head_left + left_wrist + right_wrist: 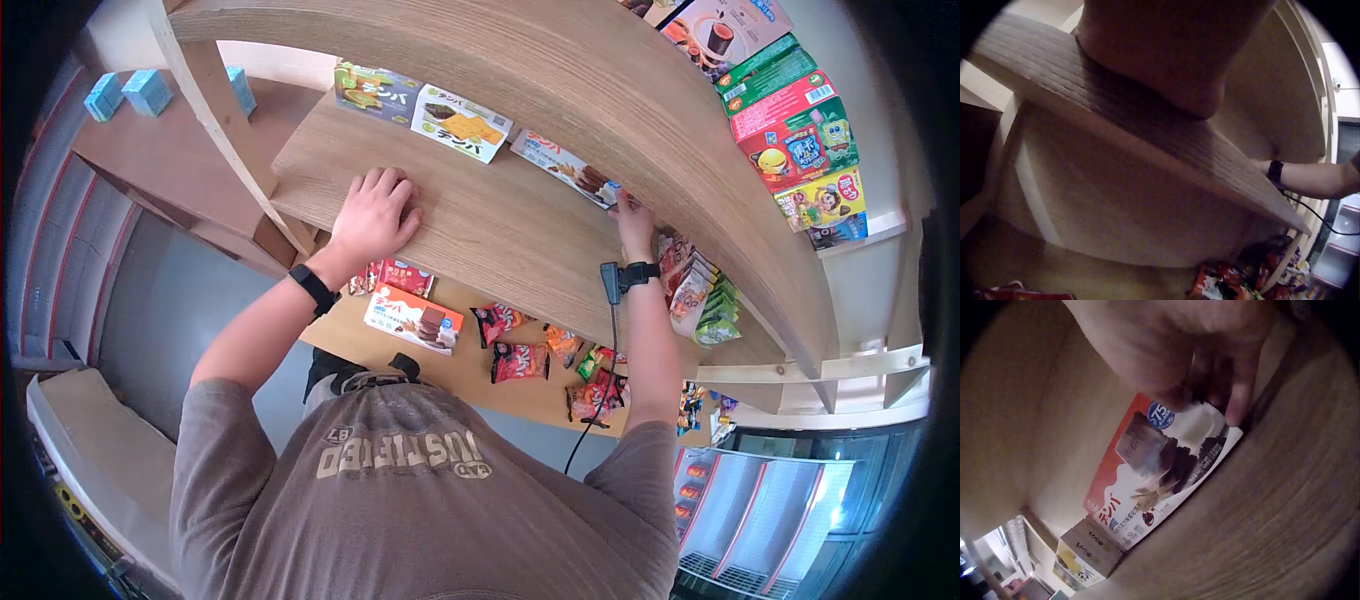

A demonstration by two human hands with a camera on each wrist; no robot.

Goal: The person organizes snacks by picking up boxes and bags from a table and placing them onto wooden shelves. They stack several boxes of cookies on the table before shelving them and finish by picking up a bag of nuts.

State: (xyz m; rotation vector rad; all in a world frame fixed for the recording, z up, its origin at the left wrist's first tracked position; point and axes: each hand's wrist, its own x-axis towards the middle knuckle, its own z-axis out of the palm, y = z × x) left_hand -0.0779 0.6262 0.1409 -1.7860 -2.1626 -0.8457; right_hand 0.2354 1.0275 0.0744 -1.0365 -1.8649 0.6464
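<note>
Wood-grain boards make three curved tiers here; the middle shelf (500, 230) carries three flat boxes in a row along its back: a green box (378, 90), a yellow-and-white box (460, 122) and a red-and-white box (565, 167). The lower shelf (452, 376) holds one more carton (413, 318) of the red-and-white kind and a scatter of snack bags (520, 362); three small blue boxes (148, 90) sit on a side ledge at far left.

Both arms reach up and forward, each wrist wearing one black band; the left hand (375, 215) lies palm-down on the bare middle shelf, fingers straight and slightly spread, holding nothing, well apart from the boxes. The right hand (632, 215) is at the right end of the red-and-white box; in the right wrist view its fingertips (1235, 411) bend down onto that near end of the lid; whether the thumb grips the box from beneath, I cannot tell. The box lies flat on the wood, its far end just beside the yellow-and-white one.

Bare wood stretches between the two hands up to the curved front edge; the upper shelf (560, 60) overhangs the row of boxes closely; the left hand sits near the front edge.
</note>
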